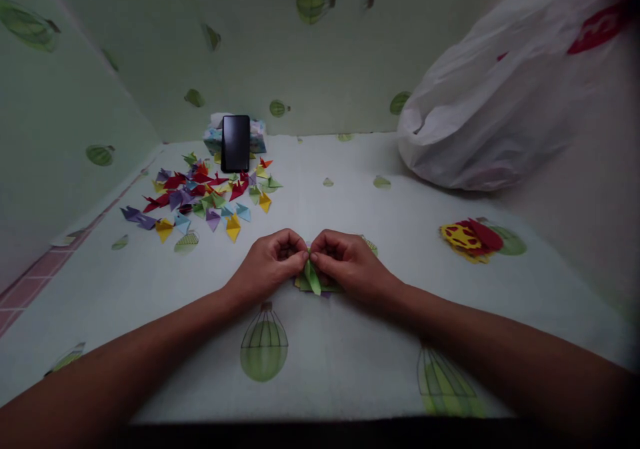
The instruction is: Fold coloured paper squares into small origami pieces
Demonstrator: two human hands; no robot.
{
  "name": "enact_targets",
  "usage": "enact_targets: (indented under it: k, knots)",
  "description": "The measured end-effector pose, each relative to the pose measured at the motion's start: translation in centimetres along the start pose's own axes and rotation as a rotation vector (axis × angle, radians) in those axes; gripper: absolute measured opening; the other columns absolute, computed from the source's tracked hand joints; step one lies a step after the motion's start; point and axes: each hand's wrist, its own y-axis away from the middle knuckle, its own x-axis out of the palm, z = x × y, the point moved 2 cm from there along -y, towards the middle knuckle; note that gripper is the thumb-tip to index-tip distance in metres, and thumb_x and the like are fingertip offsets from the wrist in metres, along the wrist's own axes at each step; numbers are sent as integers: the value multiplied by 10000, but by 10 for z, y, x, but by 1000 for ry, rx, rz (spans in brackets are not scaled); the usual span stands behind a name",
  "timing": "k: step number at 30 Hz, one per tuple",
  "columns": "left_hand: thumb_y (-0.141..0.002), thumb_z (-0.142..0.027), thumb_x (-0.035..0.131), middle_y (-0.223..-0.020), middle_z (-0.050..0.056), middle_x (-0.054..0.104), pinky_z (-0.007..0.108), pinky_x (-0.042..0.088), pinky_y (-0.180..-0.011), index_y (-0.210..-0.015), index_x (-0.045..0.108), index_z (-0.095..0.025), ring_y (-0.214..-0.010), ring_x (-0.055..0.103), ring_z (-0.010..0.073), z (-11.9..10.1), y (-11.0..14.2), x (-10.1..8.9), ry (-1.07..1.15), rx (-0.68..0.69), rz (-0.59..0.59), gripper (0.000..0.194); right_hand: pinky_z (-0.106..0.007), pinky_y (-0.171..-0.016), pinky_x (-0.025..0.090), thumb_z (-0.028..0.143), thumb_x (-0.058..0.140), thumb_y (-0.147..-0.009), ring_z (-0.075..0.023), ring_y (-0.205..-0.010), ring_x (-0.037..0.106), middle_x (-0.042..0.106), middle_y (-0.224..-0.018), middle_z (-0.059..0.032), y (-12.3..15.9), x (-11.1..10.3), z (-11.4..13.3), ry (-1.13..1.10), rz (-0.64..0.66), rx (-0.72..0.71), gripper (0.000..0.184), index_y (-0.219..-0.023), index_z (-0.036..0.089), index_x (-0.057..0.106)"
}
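Observation:
My left hand (273,262) and my right hand (347,262) meet at the middle of the table, fingers curled and pinching a small folded piece of green paper (313,277). The paper's point sticks down toward me between the thumbs. Under the hands lies a small stack of coloured paper sheets (306,286), mostly hidden. A pile of several folded paper pieces (205,196) in red, purple, yellow, blue and green lies at the back left.
A black phone (235,143) stands upright against a tissue box (257,136) behind the pile. A large white plastic bag (495,96) fills the back right. Red and yellow paper scraps (470,239) lie at the right. Balloon-patterned cloth (320,356) covers table and walls.

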Motion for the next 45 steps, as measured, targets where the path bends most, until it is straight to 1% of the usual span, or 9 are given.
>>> enact_targets:
  k: [8,14,17,20,24,33,40,42,45]
  knots:
    - [-786,-303,637,-666,-9,588,246,434,-567,-791,604,-150,-599,540,120,-2,2,-1,-31,-6,-8,157,-213,-492,346,206,575,-824,-87,-527,459,526,-592,42,0,-1,1,91,5,-28,91,-741,169,578]
    - [-822,-321,609,-621,-22,564,240,421,-547,-754,579,-157,-574,522,116,-2,2,2,-62,18,-22,180,-209,-493,336,201,570,-820,-85,-540,448,531,-609,37,0,0,2,127,3,-61,100,-727,167,581]
    - [-847,-334,603,-631,-23,566,237,426,-556,-777,583,-156,-582,520,113,-3,2,1,-47,48,-10,192,-210,-480,345,223,581,-821,-84,-516,456,526,-593,44,0,-1,1,64,-8,-33,104,-730,173,575]
    - [-861,-336,607,-659,-20,580,244,444,-589,-829,592,-153,-612,538,115,-4,1,-1,13,70,31,186,-210,-451,345,256,594,-825,-83,-475,455,515,-563,54,-1,-1,0,-20,-16,4,122,-737,179,559]
    - [-827,-298,648,-691,-24,568,239,429,-588,-875,586,-155,-632,524,111,-3,0,-2,83,63,51,163,-205,-438,338,241,597,-830,-76,-459,445,510,-554,58,-1,-2,0,-17,-22,-9,113,-744,178,560]
    - [-799,-248,629,-687,-29,538,231,393,-566,-835,566,-156,-625,488,103,-2,0,1,26,64,2,117,-213,-460,362,236,596,-841,-86,-489,475,526,-575,44,2,0,1,61,-40,-39,129,-733,173,568]
    - [-804,-250,631,-687,-28,546,233,403,-572,-839,567,-160,-629,500,106,-3,1,0,13,72,25,116,-210,-455,396,283,577,-879,-86,-480,510,538,-594,40,3,1,3,-64,27,4,164,-765,165,569]
    - [-809,-245,630,-688,-27,553,233,405,-574,-844,567,-161,-630,505,106,-2,1,1,17,72,44,111,-213,-460,402,292,569,-890,-89,-477,515,540,-580,42,3,0,3,-37,34,-5,177,-765,167,568]
    - [-812,-234,631,-697,-25,560,232,410,-578,-851,570,-161,-637,511,106,-1,1,2,18,67,70,103,-214,-470,385,263,560,-889,-88,-472,495,534,-552,44,2,-1,4,93,7,-46,177,-740,168,572]
